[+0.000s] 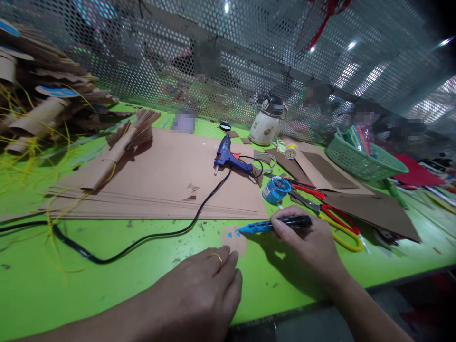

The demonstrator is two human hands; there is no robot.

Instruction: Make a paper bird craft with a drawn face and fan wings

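Note:
My left hand (pixel 195 294), with a gold ring on one finger, lies low in the middle; its fingers are pressed together and hold down a small round piece of brown paper (pixel 241 244) on the green table. Two blue marks show on the paper. In my right hand (pixel 313 244) is a brush pen (pixel 258 226), pinched near its black end. Its blue-coated tip points left and rests at the paper, beside the marks. An open jar of blue paint (pixel 273 194) stands just behind the pen.
Brown paper sheets (pixel 171 156) carry a blue glue gun (pixel 228 156) and a rolled paper piece (pixel 114 159). A black cord (pixel 149 236) crosses leftward. Scissors (pixel 342 223), a bottle (pixel 264 124) and a green basket (pixel 363 164) stand right. Paper pieces (pixel 42 114) pile up left.

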